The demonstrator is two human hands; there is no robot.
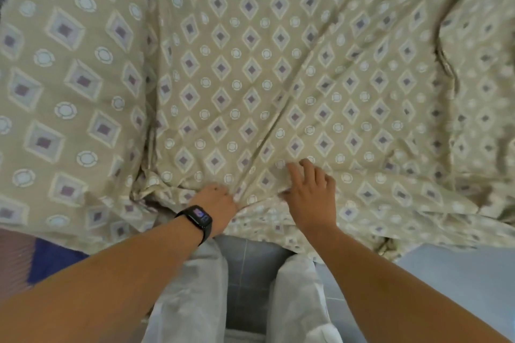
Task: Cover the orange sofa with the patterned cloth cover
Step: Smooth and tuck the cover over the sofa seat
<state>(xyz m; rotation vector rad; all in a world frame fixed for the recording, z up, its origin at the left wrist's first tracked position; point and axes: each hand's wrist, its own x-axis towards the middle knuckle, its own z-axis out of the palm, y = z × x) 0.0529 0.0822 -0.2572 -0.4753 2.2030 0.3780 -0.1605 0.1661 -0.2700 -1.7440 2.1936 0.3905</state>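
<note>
From the head view, the left hand (216, 205) sits at the near edge of the patterned cloth cover (250, 78), its fingers curled into a bunch of gathered fabric; the fingertips are buried in the folds, so it seems to be gripping the cloth, though how tightly cannot be told. A black smartwatch (196, 217) is on that wrist. Just beside it, the right hand (309, 192) lies palm-down on the cover with fingers (296, 172) mostly straight and slightly spread, pressing on the fabric rather than grasping it.

The cover fills nearly the whole view, beige with diamonds and circles, creased in long folds running up from the left hand. It hides whatever it is draped over; no orange shows. Its near hem hangs above a grey tiled floor (250, 267), where the person's pale trouser legs (295, 301) stand. A blue mat (53, 262) lies at lower left.
</note>
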